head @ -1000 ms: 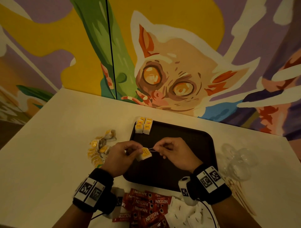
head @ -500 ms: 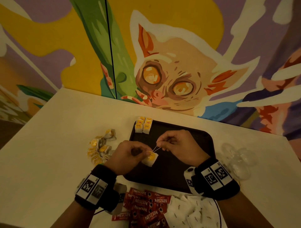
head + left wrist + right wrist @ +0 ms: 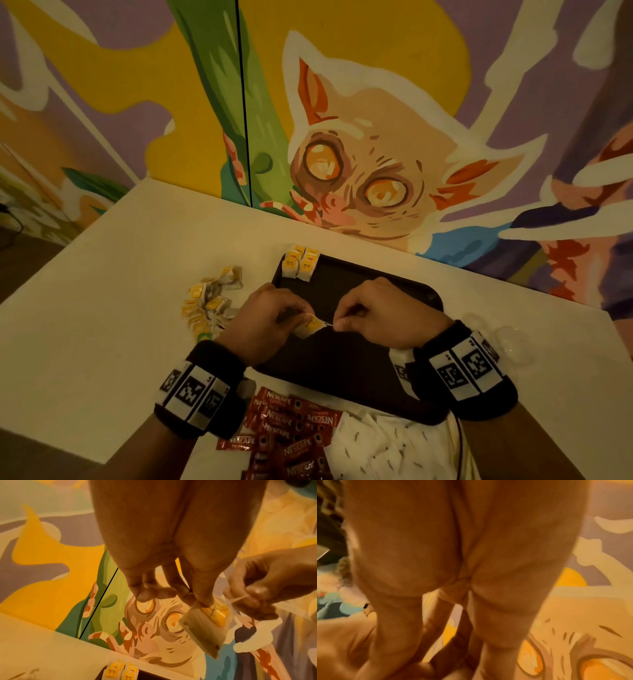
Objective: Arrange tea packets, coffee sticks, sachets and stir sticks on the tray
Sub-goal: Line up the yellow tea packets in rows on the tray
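Observation:
Above the dark tray my left hand pinches a tea bag with a yellow tag; the same tea bag hangs from my thumb and finger in the left wrist view. My right hand pinches the bag's thin string just right of it, the string pulled taut. A few tea packets stand in the tray's far left corner. The right wrist view is blurred, mostly palm.
A heap of loose tea bags lies left of the tray. Red coffee sticks and white sachets lie near me. Clear plastic items sit right of the tray. The painted wall runs behind the table.
The tea bag has shifted slightly between my hands over the tray's left half; my right hand came back down toward it, the string now short and level.

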Motion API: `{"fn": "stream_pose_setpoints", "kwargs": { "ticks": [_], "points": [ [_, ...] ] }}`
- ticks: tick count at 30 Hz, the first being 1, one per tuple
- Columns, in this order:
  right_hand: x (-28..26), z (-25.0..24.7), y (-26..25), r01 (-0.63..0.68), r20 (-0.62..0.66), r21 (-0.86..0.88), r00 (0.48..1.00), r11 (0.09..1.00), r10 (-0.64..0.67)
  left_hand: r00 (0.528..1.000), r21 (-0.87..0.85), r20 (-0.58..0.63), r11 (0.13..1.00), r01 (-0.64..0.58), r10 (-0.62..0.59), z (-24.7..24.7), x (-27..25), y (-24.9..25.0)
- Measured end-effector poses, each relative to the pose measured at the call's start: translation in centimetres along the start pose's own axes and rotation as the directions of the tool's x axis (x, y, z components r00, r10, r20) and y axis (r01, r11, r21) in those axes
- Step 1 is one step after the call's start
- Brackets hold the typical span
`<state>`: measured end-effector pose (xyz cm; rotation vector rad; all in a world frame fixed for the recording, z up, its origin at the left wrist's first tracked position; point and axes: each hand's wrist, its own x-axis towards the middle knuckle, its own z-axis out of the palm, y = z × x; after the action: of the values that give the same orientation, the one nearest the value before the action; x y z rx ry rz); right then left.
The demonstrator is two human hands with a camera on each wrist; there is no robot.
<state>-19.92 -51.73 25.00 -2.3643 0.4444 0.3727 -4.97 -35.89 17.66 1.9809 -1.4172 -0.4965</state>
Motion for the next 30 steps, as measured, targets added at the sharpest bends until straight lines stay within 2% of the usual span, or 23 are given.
{"fn": "stream_pose_setpoints", "kwargs": {
  "ticks": [2, 6, 9, 12, 16, 23, 26, 30],
  "points": [
    [-0.6, -0.4, 0.2, 0.051, -0.017, 0.075, 0.999, 0.996, -0.050, 1.000, 0.005, -0.012, 1.000, -0.025, 0.025, 0.2, 0.0, 0.4],
    [-1.0, -0.4, 1.0, 0.176, -0.152, 0.256, 0.978, 0.951, -0.140, 0.989, -0.044, -0.068, 0.990, -0.131, 0.128, 0.5, -0.4, 1.5],
    [-0.4, 0.4, 1.9, 0.241, -0.285, 0.423, 0.951, 0.873, -0.124, 0.987, -0.226, -0.131, 0.966, -0.126, 0.098, 0.7, -0.9, 2.0],
    [0.2, 1.4, 2.7, 0.272, -0.361, 0.525, 0.929, 0.807, -0.078, 0.968, -0.384, -0.237, 0.908, -0.166, 0.077, 0.7, -1.0, 2.4],
    [1.1, 3.1, 2.9, 0.284, -0.366, 0.603, 0.929, 0.745, -0.058, 0.930, -0.505, -0.368, 0.841, -0.196, -0.005, 0.5, -0.8, 2.5],
    [2.2, 5.3, 1.6, 0.257, -0.308, 0.626, 0.949, 0.736, -0.070, 0.870, -0.486, -0.475, 0.864, -0.136, -0.130, 0.1, -0.4, 1.3],
    [2.6, 5.9, 1.0, 0.260, -0.319, 0.631, 0.946, 0.731, -0.061, 0.853, -0.471, -0.499, 0.874, -0.116, -0.156, 0.0, -0.4, 0.8],
    [3.2, 6.2, 0.0, 0.211, -0.295, 0.664, 0.955, 0.717, -0.008, 0.861, -0.463, -0.477, 0.883, -0.077, -0.175, -0.3, -0.3, -0.1]
  ]
}}
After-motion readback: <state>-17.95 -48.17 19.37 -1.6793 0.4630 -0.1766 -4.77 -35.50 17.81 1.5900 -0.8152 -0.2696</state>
